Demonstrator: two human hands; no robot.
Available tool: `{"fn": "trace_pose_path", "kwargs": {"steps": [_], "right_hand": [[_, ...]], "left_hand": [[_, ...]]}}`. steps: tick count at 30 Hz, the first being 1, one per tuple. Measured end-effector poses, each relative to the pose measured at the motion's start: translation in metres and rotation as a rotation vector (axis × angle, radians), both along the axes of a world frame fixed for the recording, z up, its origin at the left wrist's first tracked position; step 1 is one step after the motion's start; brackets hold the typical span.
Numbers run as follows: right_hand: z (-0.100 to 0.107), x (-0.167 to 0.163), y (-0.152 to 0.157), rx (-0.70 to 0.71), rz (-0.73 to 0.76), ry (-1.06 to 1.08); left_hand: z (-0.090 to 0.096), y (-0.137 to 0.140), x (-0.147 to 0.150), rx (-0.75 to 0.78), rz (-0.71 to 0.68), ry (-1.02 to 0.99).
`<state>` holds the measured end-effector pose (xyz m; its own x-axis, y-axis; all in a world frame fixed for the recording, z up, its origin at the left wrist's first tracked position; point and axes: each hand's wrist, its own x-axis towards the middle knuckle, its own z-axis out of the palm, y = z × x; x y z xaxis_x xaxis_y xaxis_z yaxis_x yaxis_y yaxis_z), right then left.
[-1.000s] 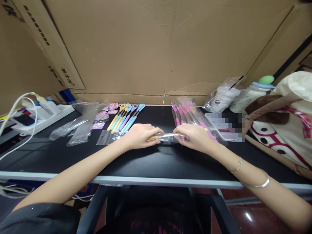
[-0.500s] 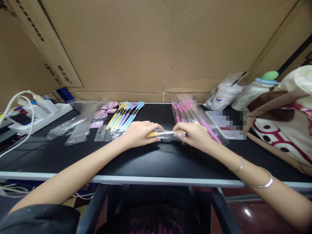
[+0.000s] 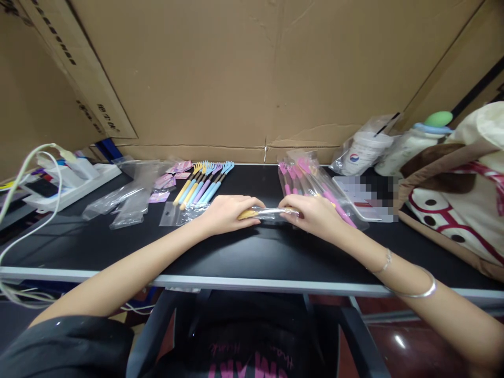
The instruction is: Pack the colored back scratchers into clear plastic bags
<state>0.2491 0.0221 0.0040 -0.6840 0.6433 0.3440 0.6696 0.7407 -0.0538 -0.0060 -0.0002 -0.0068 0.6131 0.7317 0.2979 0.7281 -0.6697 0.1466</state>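
Both hands hold a yellow back scratcher in a clear plastic sleeve, lying crosswise just above the table. My left hand is closed around its left end, and my right hand grips the right end. Its metal rod shows between them. Behind my left hand lies a row of loose back scratchers in yellow, blue and purple. Beyond my right hand are several pink back scratchers in clear sleeves. A clear bag pokes out at the left of my left hand.
Clear plastic sleeves and small pink-purple cards lie to the left, near a white power strip with cables. On the right stand a phone, a lidded cup, a bottle and a fabric bag. Cardboard walls the back.
The view has shifted slightly. Both hands keep their grip on the yellow back scratcher, with barely any movement.
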Motion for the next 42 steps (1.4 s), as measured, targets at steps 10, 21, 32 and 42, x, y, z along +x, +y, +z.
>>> {"fn": "trace_pose_path", "kwargs": {"steps": [10, 21, 32, 42], "right_hand": [[0.002, -0.003, -0.003, 0.012, 0.009, -0.029], [0.0, -0.001, 0.001, 0.02, 0.041, -0.027], [0.001, -0.002, -0.002, -0.061, 0.008, 0.027], [0.003, 0.002, 0.002, -0.124, 0.001, 0.129]], "left_hand": [[-0.004, 0.002, -0.003, 0.014, -0.01, 0.013], [-0.005, 0.002, -0.002, 0.022, -0.005, 0.024], [-0.003, 0.0, -0.003, 0.04, -0.015, 0.001], [0.008, 0.001, -0.01, 0.14, 0.047, 0.071]]}}
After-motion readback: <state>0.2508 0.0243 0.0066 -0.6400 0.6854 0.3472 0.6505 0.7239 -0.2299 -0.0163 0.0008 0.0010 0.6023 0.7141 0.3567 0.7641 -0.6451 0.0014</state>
